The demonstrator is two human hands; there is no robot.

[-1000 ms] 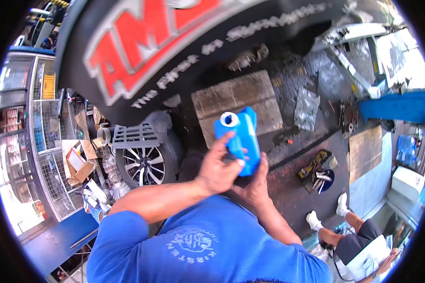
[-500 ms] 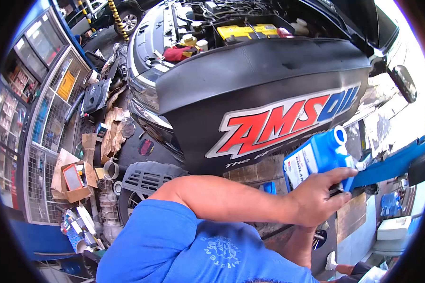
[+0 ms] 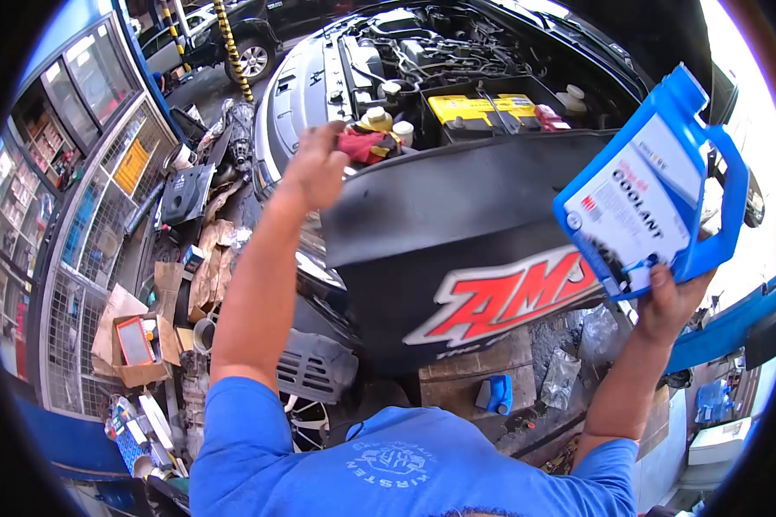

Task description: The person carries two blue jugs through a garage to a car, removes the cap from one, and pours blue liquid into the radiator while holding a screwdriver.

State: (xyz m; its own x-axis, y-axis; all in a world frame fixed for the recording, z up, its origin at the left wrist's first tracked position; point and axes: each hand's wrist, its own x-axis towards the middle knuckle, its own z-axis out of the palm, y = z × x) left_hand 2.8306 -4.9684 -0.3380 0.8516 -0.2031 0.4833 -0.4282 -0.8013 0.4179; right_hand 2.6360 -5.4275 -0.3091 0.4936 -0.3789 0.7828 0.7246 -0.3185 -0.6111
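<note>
My right hand (image 3: 668, 302) holds up a blue coolant jug (image 3: 634, 185) from below, at its bottom end. The jug is tilted, its white "COOLANT" label facing me and its neck pointing up and right. Over the front corner of the engine bay, my left hand (image 3: 315, 164) reaches out with fingers extended. It is beside a red cloth (image 3: 366, 145) that lies around a yellowish cap (image 3: 376, 119). I see nothing held in it. A black fender cover (image 3: 457, 207) with AMSOIL lettering hangs over the car's side below both hands.
The open engine bay (image 3: 422, 52) holds a yellow-topped battery (image 3: 483, 110). A smaller blue container (image 3: 496, 395) and a clear plastic bag (image 3: 561, 377) lie on the floor. Cardboard boxes (image 3: 138, 345) and car parts line the left side, beside a mesh-fronted cabinet (image 3: 86, 284).
My left hand has moved from the jug over to the red cloth at the engine bay. The jug has risen in my right hand, its label now facing me. The view has shifted.
</note>
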